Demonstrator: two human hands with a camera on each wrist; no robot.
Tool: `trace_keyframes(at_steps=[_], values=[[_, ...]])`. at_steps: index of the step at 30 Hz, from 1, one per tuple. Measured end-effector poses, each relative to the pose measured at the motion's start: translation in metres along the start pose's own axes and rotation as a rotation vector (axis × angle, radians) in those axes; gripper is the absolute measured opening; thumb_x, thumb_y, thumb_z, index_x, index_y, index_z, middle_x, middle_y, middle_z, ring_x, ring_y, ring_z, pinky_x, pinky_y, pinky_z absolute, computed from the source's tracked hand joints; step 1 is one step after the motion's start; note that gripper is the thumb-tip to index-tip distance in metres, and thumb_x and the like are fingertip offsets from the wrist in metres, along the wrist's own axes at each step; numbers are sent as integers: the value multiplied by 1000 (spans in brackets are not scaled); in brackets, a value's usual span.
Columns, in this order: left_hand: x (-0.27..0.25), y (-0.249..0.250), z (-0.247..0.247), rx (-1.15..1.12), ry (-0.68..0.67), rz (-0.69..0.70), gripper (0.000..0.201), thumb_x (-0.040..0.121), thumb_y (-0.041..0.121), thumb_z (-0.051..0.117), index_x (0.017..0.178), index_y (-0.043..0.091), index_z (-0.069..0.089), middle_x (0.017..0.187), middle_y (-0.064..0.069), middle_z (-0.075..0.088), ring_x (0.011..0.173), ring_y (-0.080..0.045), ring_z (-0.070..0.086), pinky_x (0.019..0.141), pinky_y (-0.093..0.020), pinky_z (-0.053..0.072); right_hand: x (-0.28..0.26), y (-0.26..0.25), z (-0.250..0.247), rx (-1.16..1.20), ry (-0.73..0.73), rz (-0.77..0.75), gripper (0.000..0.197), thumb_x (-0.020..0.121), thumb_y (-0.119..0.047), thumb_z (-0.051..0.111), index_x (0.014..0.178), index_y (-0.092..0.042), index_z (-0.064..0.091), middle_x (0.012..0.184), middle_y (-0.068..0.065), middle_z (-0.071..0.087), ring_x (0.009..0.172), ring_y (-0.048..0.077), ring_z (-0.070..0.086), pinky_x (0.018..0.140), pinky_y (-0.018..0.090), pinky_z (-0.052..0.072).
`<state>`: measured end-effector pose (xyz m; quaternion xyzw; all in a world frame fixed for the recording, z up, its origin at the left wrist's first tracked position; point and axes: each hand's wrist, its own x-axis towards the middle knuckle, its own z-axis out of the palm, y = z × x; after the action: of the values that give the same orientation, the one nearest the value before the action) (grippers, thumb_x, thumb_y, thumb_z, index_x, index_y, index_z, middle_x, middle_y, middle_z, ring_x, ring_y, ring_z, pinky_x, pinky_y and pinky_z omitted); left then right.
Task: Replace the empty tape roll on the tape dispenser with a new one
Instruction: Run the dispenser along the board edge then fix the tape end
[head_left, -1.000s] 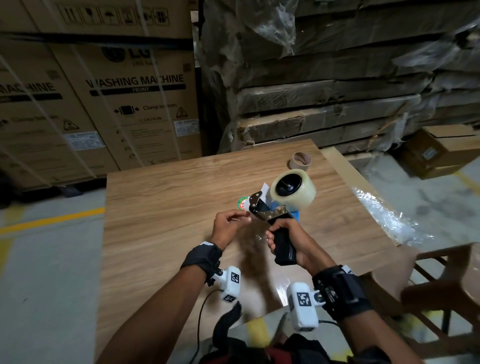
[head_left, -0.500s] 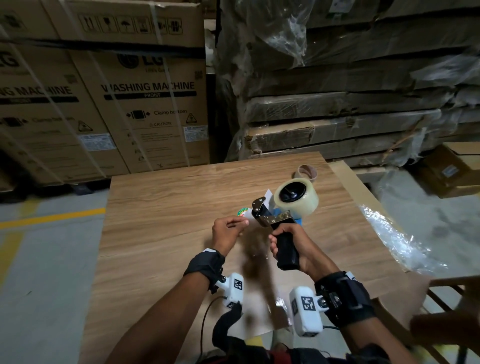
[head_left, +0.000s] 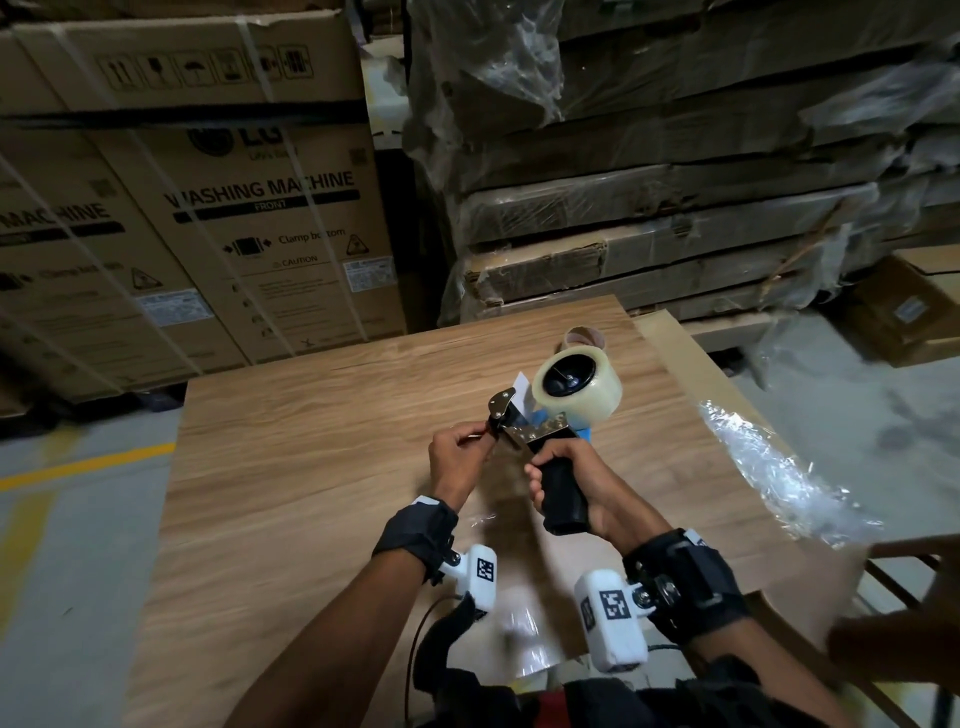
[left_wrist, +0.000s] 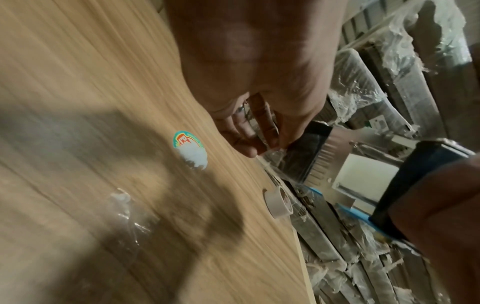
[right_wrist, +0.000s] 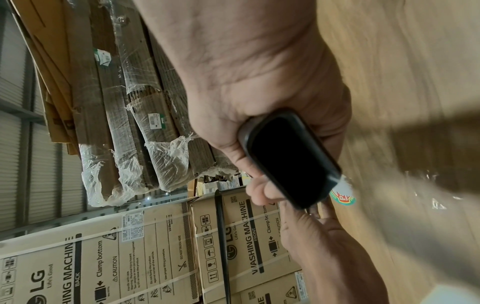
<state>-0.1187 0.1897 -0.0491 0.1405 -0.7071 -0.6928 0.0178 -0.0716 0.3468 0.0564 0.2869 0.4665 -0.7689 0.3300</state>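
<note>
My right hand (head_left: 551, 470) grips the black handle (head_left: 563, 496) of the tape dispenser (head_left: 535, 428) and holds it above the wooden table (head_left: 311, 467). A full roll of clear tape (head_left: 577, 388) sits on its spindle. My left hand (head_left: 480, 435) is at the dispenser's front end. In the left wrist view its fingertips (left_wrist: 250, 144) pinch the loose end of clear tape (left_wrist: 271, 153) beside the metal plate (left_wrist: 335, 156). The empty cardboard core (head_left: 584, 336) stands on the table behind the dispenser, also visible as the core (left_wrist: 278, 202). In the right wrist view the handle (right_wrist: 288, 158) fills my right fist.
Crumpled clear plastic wrap (head_left: 779, 467) lies on the table's right side. A round sticker (left_wrist: 189, 149) is stuck to the wood under my left hand. Washing machine cartons (head_left: 234, 218) and wrapped flat packs (head_left: 649, 208) stand behind the table. Something brown (head_left: 909, 597) is blurred at the lower right.
My left fingertips have closed in on the dispenser's front end and now hide the sticker in the head view. The right hand keeps its grip on the handle.
</note>
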Motion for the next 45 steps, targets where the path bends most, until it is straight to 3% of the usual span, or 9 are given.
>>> trace_keyframes(at_steps=[4, 7, 11, 16, 20, 25, 29, 33, 45], values=[[-1, 2, 12, 148, -15, 152, 15, 78, 21, 68, 74, 32, 78, 68, 6, 71, 66, -11, 61, 66, -29, 48, -1, -9, -7, 19, -14, -7, 17, 83, -9, 48, 69, -4, 55, 57, 3, 52, 44, 15, 52, 41, 18, 44], [-3, 11, 21, 107, -63, 138, 20, 79, 26, 70, 95, 21, 81, 83, 4, 78, 74, -10, 67, 72, -30, 54, -3, -19, -13, 45, -28, -18, 16, 83, -8, 49, 71, -3, 56, 55, 3, 52, 43, 14, 52, 41, 18, 44], [1, 16, 19, -40, -89, 37, 22, 88, 2, 70, 109, -2, 74, 90, -11, 76, 72, -14, 66, 69, -24, 57, -7, -36, -24, 124, -38, -9, 18, 85, -8, 48, 72, -2, 58, 53, 2, 52, 40, 13, 52, 40, 18, 43], [2, 22, 11, -133, -187, -14, 23, 83, 1, 75, 106, 1, 75, 96, -18, 74, 84, -19, 67, 84, -37, 58, -8, -48, -38, 194, -38, 13, 18, 86, -9, 47, 73, -1, 58, 54, 2, 53, 40, 13, 51, 40, 17, 44], [2, 27, 7, -168, -317, -74, 26, 86, 0, 71, 113, -4, 71, 110, -27, 71, 99, -29, 68, 85, -31, 58, -9, -51, -43, 256, -58, 29, 19, 87, -9, 46, 73, -1, 57, 54, 2, 54, 39, 12, 52, 41, 16, 43], [2, 33, 4, -305, -433, -234, 32, 91, 5, 65, 123, 5, 66, 118, -19, 71, 112, -30, 69, 96, -39, 55, -7, -53, -47, 287, -63, 22, 7, 76, -7, 52, 74, -2, 57, 57, 2, 53, 41, 12, 52, 41, 17, 44], [2, 32, 20, -287, -337, -215, 38, 86, 5, 73, 124, 7, 66, 111, -16, 73, 100, -22, 70, 81, -29, 59, -7, -52, -47, 283, -78, 24, 6, 73, -6, 54, 73, -1, 57, 55, 2, 53, 41, 12, 52, 41, 16, 44], [6, 21, 29, -214, -216, -151, 19, 88, 5, 71, 107, 8, 73, 88, -5, 75, 80, -15, 69, 68, -20, 58, -7, -49, -46, 295, -84, 25, 6, 73, -6, 54, 74, -1, 57, 55, 2, 54, 41, 12, 53, 41, 16, 45], [8, 17, 40, -151, -47, -25, 8, 87, 3, 72, 92, -2, 74, 87, -15, 72, 79, -20, 65, 70, -23, 57, -12, -47, -47, 297, -76, 25, 17, 86, -8, 47, 74, -1, 57, 54, 3, 55, 40, 11, 52, 40, 17, 44]])
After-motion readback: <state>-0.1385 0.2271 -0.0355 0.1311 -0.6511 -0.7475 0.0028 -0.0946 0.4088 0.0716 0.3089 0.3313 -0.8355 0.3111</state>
